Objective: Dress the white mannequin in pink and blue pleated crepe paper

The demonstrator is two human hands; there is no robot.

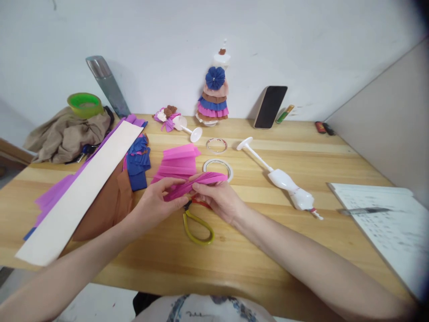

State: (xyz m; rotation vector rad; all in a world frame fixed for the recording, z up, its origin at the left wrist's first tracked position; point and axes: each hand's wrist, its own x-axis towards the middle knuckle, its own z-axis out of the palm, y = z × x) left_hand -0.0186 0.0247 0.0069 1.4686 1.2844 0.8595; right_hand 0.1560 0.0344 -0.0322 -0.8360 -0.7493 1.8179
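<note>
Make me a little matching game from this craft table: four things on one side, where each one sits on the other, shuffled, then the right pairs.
Things:
1. folded pink paper strip
2. scissors
3. phone
4. pen

Places:
A. leaning against the back wall
B. lying on the printed sheet at the right
C. pinched between the left hand and the right hand
D. flat on the table, just below the hands

Pairs: 1-C, 2-D, 3-A, 4-B

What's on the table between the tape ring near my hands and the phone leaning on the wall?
In the head view, between the tape ring and the phone lie a smaller clear ring and the round base of a white stand; otherwise bare wood.
</note>
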